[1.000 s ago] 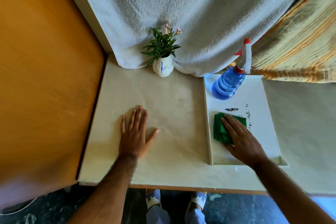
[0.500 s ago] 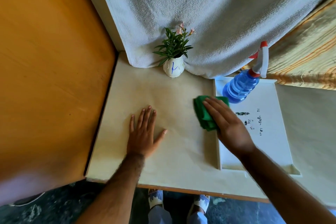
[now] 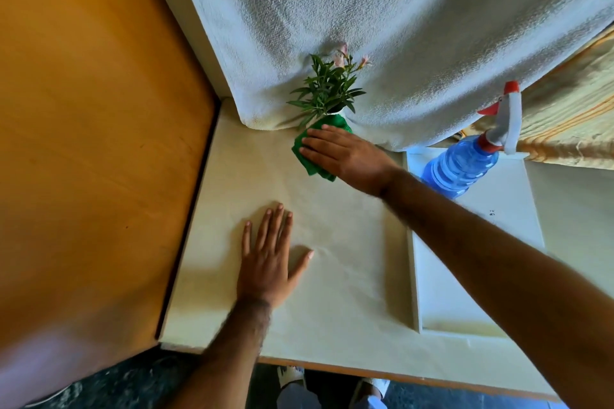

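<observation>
Your right hand (image 3: 345, 156) lies palm down on a folded green cloth (image 3: 309, 159). Its fingers (image 3: 319, 143) are straight and close together, pressing the cloth onto the cream table (image 3: 332, 292) rather than gripping it. The cloth shows under and just beyond your fingertips. Its far edge touches the foot of a small white vase (image 3: 339, 115), which holds a leafy plant (image 3: 327, 90) directly past those fingertips. Your left hand (image 3: 269, 262) rests flat on the table, fingers (image 3: 272, 226) spread and straight, holding nothing, well apart from the cloth on its near side. A blue spray bottle (image 3: 460, 169) stands back past your right wrist.

To wipe well here, press evenly through the whole flat of the fingers so the cloth does not bunch. The vase looks light and top-heavy, so sweep along its foot sideways instead of pushing forward into it. Let your left palm brace you while you reach.
</observation>
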`<state>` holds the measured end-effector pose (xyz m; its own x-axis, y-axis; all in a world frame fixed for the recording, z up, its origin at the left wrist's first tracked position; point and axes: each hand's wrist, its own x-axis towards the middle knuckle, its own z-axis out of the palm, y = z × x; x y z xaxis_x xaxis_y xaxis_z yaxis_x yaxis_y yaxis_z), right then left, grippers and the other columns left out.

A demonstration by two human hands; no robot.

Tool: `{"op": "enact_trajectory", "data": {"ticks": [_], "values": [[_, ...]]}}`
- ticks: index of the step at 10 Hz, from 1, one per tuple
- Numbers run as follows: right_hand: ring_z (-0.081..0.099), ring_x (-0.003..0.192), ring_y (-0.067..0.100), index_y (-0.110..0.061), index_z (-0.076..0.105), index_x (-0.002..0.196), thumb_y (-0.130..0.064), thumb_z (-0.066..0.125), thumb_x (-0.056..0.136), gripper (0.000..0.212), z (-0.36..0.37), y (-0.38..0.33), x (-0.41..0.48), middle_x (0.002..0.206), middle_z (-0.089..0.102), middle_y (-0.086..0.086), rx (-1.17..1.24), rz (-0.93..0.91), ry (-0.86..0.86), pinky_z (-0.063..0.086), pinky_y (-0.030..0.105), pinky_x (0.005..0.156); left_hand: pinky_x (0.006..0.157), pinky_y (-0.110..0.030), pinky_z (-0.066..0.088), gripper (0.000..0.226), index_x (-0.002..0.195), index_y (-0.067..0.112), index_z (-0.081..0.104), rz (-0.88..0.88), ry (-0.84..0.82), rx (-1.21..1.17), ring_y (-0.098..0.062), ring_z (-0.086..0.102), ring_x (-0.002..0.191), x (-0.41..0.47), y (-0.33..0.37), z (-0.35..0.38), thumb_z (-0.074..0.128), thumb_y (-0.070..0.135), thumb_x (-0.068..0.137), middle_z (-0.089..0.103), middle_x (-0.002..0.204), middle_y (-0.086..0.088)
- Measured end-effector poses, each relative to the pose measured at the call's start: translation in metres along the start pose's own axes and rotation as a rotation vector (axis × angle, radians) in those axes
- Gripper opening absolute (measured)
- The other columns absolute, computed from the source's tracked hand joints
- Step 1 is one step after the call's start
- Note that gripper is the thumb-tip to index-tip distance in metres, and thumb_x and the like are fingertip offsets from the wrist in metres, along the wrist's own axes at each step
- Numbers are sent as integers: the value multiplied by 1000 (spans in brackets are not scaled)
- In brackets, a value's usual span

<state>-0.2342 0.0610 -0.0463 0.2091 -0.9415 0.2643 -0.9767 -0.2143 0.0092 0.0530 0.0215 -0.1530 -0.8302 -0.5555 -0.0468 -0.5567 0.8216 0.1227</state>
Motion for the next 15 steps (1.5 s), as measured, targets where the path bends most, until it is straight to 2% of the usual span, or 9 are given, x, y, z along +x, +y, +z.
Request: {"op": "enact_trajectory", "data": {"ticks": [2,5,7,8,9,10,11,12,15], "values": [[52,135,40,4,62,134,15,68,85,50,5,17,15,140,60,24,60,-72,-121,42,56,113,129,-63,25,91,169,20,12,-12,-21,10,-28,13,165,2,1,1,22,78,99,13,179,-7],[52,134,45,8,63,130,28,59,69,65,32,8,16,137,61,28,276,-14,-228,36,55,116,127,-64,27,92,168,18,16,-7,-25,28,-30,15,164,1,-1,0,29,77,99,16,178,-9],[42,143,38,3,57,139,28,52,76,68,40,-1,14,147,54,21,353,78,-281,31,51,122,128,-65,26,92,169,18,15,-8,-43,35,-29,14,164,2,-2,-1,29,77,99,14,178,-9],[50,137,40,4,63,133,25,54,81,57,34,-8,14,139,61,22,311,35,-201,36,52,118,128,-65,25,92,169,18,16,-10,-42,34,-29,13,164,1,-2,-1,29,77,99,14,178,-9],[57,130,41,4,68,126,6,45,96,38,24,-6,19,131,67,22,225,-49,-60,41,56,113,128,-64,25,92,168,17,16,-9,-33,37,-29,14,164,2,-1,-2,29,77,99,15,178,-8],[57,130,43,4,69,124,0,36,98,42,16,7,29,130,68,23,166,-70,-69,41,59,112,128,-64,25,92,168,18,16,-7,-28,36,-29,14,164,2,-1,-2,26,77,99,15,178,-8],[54,132,44,6,68,125,7,41,87,47,16,18,31,132,66,26,168,-79,-143,39,60,114,128,-65,26,92,168,18,16,-5,-21,31,-29,14,164,2,-1,-2,26,77,99,15,178,-8],[54,133,42,4,68,126,22,59,76,54,20,19,30,133,65,24,204,-38,-143,35,57,117,128,-65,26,91,169,17,16,-3,-12,27,-29,15,164,2,-2,-1,26,76,100,15,178,-9],[58,130,40,3,72,120,25,66,76,50,42,7,14,129,67,24,390,40,-138,39,56,115,126,-65,28,91,168,15,20,6,17,34,-28,20,163,1,-1,-2,37,73,99,19,177,-9]]}}
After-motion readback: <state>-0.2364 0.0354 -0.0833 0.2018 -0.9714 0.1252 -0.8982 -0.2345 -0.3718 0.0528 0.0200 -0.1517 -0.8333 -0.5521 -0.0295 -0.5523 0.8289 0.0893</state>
